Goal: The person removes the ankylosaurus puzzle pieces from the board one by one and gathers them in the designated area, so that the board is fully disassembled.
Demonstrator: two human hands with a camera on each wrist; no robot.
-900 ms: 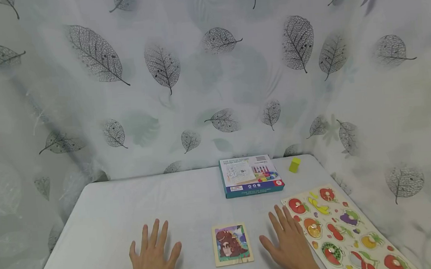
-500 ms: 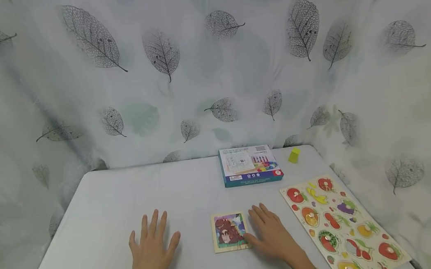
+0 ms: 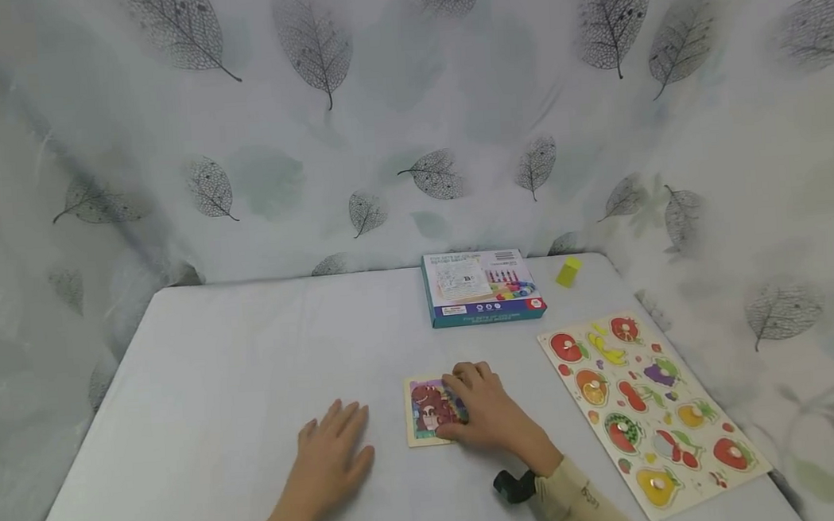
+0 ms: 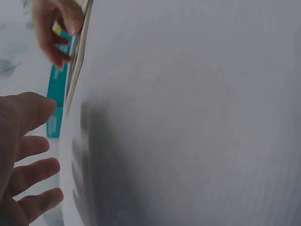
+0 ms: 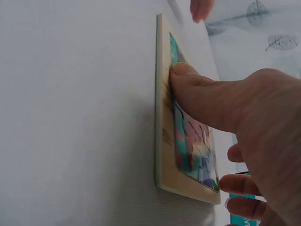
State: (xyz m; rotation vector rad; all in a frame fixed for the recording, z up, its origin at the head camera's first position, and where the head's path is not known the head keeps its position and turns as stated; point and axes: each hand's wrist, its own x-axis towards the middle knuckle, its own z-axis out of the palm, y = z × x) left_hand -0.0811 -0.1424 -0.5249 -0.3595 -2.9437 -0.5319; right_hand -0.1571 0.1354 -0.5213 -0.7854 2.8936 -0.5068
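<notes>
A small square wooden jigsaw puzzle (image 3: 426, 410) with a dinosaur picture lies on the white table. My right hand (image 3: 489, 411) grips its right side with bent fingers. In the right wrist view the thumb (image 5: 197, 92) presses on the puzzle's face near the rim, and the fingertips (image 5: 237, 183) reach the far edge. My left hand (image 3: 329, 457) is to the left of the puzzle, apart from it, with loosely spread fingers and nothing held. The left wrist view shows its fingers (image 4: 40, 174) above the tabletop, casting a shadow.
A flat toy box (image 3: 483, 288) stands at the back of the table, with a yellow-green block (image 3: 568, 272) to its right. A wooden fruit peg puzzle board (image 3: 652, 413) lies along the right side. Leaf-print curtains (image 3: 380, 119) hang behind the table.
My right hand has moved left from beside the fruit board onto the dinosaur puzzle, its fingers bending. My left hand has shifted and turned slightly right. The head view has tilted down.
</notes>
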